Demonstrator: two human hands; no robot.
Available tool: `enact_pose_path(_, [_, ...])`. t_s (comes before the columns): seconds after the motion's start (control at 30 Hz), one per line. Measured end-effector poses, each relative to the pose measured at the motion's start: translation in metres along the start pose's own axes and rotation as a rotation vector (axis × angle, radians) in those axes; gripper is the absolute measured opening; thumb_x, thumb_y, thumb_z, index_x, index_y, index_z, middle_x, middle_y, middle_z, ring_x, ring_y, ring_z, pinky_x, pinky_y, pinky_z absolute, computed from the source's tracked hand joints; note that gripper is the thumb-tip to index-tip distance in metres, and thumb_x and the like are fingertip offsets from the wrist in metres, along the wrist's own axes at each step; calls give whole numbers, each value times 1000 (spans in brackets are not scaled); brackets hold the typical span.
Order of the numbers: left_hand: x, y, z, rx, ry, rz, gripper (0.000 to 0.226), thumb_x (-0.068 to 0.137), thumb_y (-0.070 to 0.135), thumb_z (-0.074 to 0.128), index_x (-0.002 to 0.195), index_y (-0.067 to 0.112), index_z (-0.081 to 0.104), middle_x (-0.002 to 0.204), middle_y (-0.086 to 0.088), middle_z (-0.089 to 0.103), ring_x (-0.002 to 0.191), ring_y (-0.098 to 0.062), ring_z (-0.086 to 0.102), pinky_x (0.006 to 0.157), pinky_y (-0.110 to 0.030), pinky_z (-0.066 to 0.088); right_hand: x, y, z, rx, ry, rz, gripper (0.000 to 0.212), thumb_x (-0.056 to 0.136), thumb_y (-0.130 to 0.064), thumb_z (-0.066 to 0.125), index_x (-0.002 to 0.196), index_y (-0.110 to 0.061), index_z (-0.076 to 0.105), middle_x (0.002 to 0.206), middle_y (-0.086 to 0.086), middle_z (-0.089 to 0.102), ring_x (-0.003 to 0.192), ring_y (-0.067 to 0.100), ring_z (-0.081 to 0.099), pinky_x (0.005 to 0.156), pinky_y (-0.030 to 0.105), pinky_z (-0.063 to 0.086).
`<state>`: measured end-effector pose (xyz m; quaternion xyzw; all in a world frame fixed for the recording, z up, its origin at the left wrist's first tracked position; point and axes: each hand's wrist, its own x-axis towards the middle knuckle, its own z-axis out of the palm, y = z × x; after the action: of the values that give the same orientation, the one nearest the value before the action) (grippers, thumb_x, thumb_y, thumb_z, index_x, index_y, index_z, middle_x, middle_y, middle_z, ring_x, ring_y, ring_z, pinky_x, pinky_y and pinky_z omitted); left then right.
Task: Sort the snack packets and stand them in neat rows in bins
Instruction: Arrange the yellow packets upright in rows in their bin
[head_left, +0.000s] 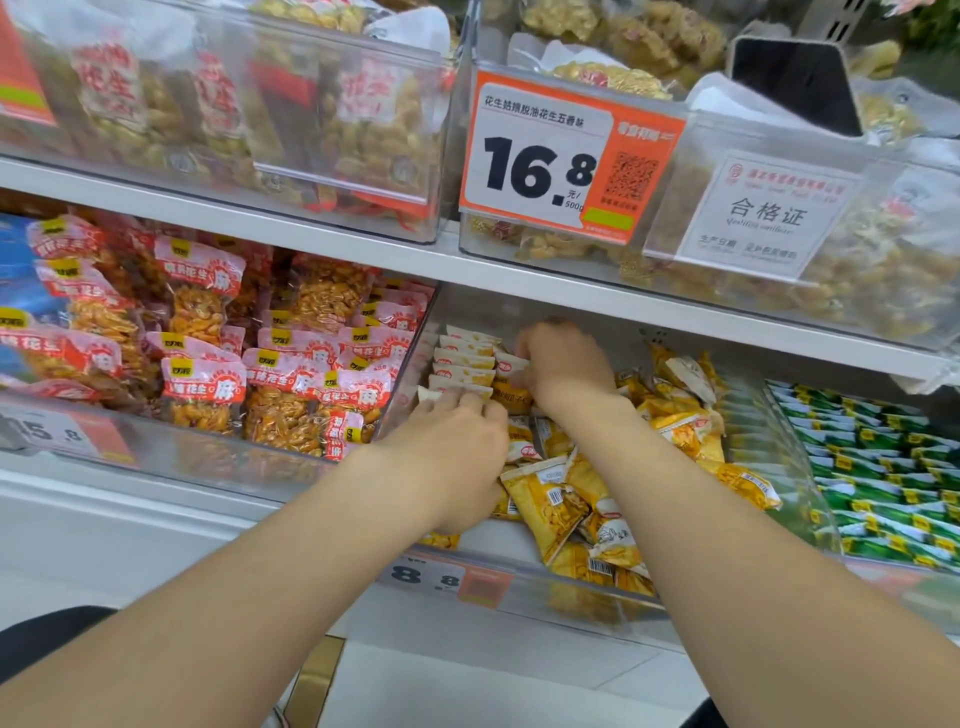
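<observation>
The left hand presses straight fingers on the near end of the standing row just ahead, the right hand beside it pinches a packet upright, and the loose heap lies under the right wrist.

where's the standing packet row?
Head view, centre: the standing packet row is in the middle bin's back-left, against its left wall, just beyond the left hand, left of the right hand.
</observation>
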<state>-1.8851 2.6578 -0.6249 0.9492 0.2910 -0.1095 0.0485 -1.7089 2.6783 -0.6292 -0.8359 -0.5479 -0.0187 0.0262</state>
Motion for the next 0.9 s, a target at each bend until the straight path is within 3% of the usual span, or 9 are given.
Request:
enact_pose_path(0.1, [2,-1,-1,1,-114,-23,62,105,41,54,147,0,36,145,-22,46,134,-38,46,106,-44,43,-7,5,-3,-128,93,47,49,90,-48,78,126,-19,62,119,6,66,111,32,67,77,37,47])
enact_pose_path(0.2, [4,-5,0,10,-137,-2,65,104,47,51,149,2,37,148,-21,45,137,-37,43,110,-44,39,-11,2,-4,-100,32,4,39,89,-53,77,103,-20,63,103,5,64,98,30,66,72,34,45])
enact_pose_path(0.3, [6,-7,3,-8,-119,-8,63,103,47,53,147,3,39,148,-20,46,139,-37,42,112,-44,37,-18,7,-5,40,-102,-107,35,81,-48,85,78,-20,65,90,-1,62,91,21,63,74,34,54])
enact_pose_path(0.37, [5,-5,3,-25,-97,-9,57,104,44,53,142,3,43,143,-20,49,136,-38,44,108,-44,39,-28,13,-5,95,-269,-218,20,77,-37,89,81,-24,74,90,-6,66,88,14,63,79,33,59])
enact_pose_path(0.43, [3,-2,1,-40,-70,-10,52,104,43,53,137,4,46,139,-20,50,133,-37,46,105,-44,42,-37,19,1,92,-338,-282,23,75,-37,90,90,-26,76,90,-10,64,86,12,61,78,31,57])
enact_pose_path(0.57, [-1,0,-3,-112,-29,-6,27,104,41,54,106,15,52,127,-15,46,120,-34,49,97,-47,50,-38,17,11,84,-258,-262,16,81,-25,86,82,-29,70,92,-6,65,89,17,62,80,35,58])
enact_pose_path(0.7, [-7,-5,-1,-152,63,5,29,102,38,57,88,13,52,109,-10,52,96,-30,59,80,-42,54,-38,19,12,96,-181,-196,18,84,-19,76,79,-31,64,101,-2,67,96,20,64,84,39,60])
enact_pose_path(0.8, [-8,-11,1,-201,165,1,20,99,33,59,92,15,55,98,-8,57,90,-33,65,77,-50,59,-42,27,-2,227,-93,-152,12,88,-20,68,93,-31,73,95,-4,68,101,21,65,94,35,55])
enact_pose_path(0.9, [-8,-9,0,-300,290,2,22,96,27,65,112,22,50,101,-5,59,95,-33,65,77,-49,57,-58,32,-20,526,-15,-54,30,90,-20,65,114,-37,67,92,1,71,94,23,67,90,35,55])
